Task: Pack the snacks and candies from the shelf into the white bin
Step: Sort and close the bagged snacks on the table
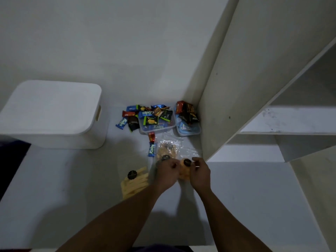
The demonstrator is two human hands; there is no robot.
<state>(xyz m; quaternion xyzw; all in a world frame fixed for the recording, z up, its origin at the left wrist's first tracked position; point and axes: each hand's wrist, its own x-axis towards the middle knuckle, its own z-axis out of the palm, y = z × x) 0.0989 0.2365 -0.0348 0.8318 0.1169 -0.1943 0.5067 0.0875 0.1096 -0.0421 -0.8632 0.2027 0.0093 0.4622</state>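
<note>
Head view: on the shelf (72,179) I see the white bin (52,113) at left, well apart from the candies (152,117) heaped by the upright panel (218,106). Nearer, my left hand (166,174) and right hand (199,172) hold the orange snack bag (184,172), fingers clamped on its sides.

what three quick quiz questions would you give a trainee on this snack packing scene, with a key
1. True or false: the white bin stands left of the loose candies.
2. What do the left hand and right hand hold between them? A a blue bar; B a clear bag of orange snacks; C the bin's handle.
3. Fill in: the bag of pale sticks lies to the ___ of the left hand.
Key: 1 true; 2 B; 3 left.
</note>
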